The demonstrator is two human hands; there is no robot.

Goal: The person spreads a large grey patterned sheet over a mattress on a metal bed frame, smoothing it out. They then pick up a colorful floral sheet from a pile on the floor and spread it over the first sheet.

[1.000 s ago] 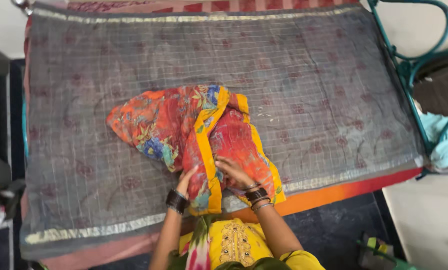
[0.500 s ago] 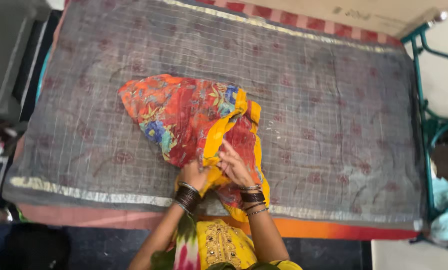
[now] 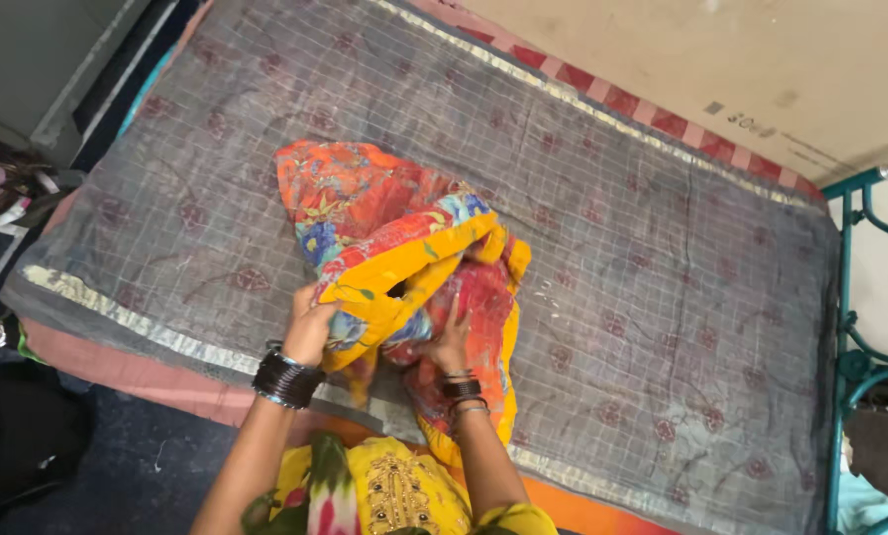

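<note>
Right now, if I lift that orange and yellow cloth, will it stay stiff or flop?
Probably flop: the cloth lies bunched in soft folds. It likely drapes, sagging from the left hand. Seems light, since it crumples easily.

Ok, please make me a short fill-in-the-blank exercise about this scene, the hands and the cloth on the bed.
1. The left hand grips the ______ border of the floral cloth.
2. The cloth lies on a ______ checked bedspread.
3. The right hand presses on the ______ part of the cloth.
4. The bed frame at the right edge is ______ metal.

Missing words: yellow; grey; red; teal
</note>
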